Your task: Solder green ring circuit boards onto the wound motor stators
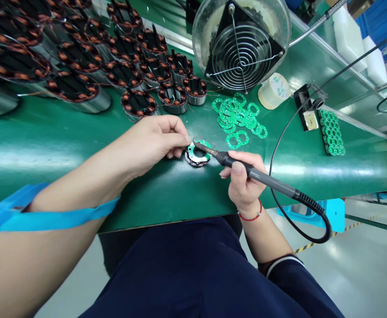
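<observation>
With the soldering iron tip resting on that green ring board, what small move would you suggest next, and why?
Probably hold the soldering iron tip steady on the green ring board atop the stator: the right hand already has it touching, and the left hand pinches at the board's edge.

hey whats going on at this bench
A person is soldering at a green bench. The right hand holds a soldering iron with its tip on a small wound stator topped by a green ring board. The left hand pinches at the stator's edge, apparently holding something thin. More stators stand in rows behind, loose green ring boards lie beside a fan.
</observation>
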`<state>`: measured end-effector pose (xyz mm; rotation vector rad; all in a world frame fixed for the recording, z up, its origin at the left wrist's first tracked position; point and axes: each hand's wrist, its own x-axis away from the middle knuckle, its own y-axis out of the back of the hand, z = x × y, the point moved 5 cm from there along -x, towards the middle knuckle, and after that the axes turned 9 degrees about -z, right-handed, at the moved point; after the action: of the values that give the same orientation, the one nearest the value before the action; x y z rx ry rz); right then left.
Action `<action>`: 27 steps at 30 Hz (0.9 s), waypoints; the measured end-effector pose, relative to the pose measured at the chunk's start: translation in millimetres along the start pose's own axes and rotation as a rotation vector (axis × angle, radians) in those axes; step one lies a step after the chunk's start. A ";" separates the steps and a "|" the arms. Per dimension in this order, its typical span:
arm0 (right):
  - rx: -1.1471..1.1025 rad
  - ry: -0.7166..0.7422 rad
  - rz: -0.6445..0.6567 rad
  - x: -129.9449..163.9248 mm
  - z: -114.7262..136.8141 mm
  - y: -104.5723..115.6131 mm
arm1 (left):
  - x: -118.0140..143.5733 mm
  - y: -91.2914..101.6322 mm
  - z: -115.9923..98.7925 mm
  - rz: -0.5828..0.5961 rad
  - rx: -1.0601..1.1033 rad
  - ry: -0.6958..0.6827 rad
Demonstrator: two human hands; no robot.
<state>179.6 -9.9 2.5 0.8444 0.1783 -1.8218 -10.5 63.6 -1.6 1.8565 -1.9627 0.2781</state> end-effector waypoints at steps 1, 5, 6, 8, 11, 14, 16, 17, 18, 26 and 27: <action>0.010 -0.011 0.010 0.7 -0.9 -0.1 | -0.8 0.4 0.4 -0.003 -0.013 -0.005; 0.033 0.005 -0.024 2.7 -0.6 1.8 | -4.1 1.1 2.1 -0.005 -0.055 -0.027; 0.047 0.013 -0.040 2.4 0.0 1.8 | -4.6 0.9 2.2 -0.002 -0.066 -0.034; 0.082 0.012 -0.015 0.3 0.4 -1.8 | -5.2 0.4 1.7 -0.007 -0.089 -0.051; 0.100 -0.022 0.154 -4.8 -0.3 -13.3 | -5.2 -1.4 -0.3 -0.026 -0.120 -0.079; 0.125 -0.048 0.315 -8.2 0.1 -21.8 | -5.2 -3.1 -1.2 -0.038 -0.140 -0.100; 0.155 -0.080 0.382 -8.0 -0.3 -24.8 | -5.2 -2.0 0.2 -0.031 -0.139 -0.111; 0.162 -0.100 0.391 -7.5 -0.5 -25.3 | -5.0 -0.5 1.7 -0.025 -0.130 -0.118; 0.165 -0.122 0.386 -6.7 -0.9 -25.5 | -4.4 1.1 3.8 -0.007 -0.122 -0.127; 0.283 -0.099 0.259 -0.2 3.8 -25.9 | 14.4 -10.4 18.6 0.137 -0.493 -0.530; 0.328 -0.093 0.242 0.4 5.2 -25.0 | 16.5 -13.9 19.3 0.107 -0.539 -0.576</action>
<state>155.4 -2.3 -0.5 0.9596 -0.2795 -1.6788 -0.2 39.4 -13.6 1.5705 -2.1960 -0.7665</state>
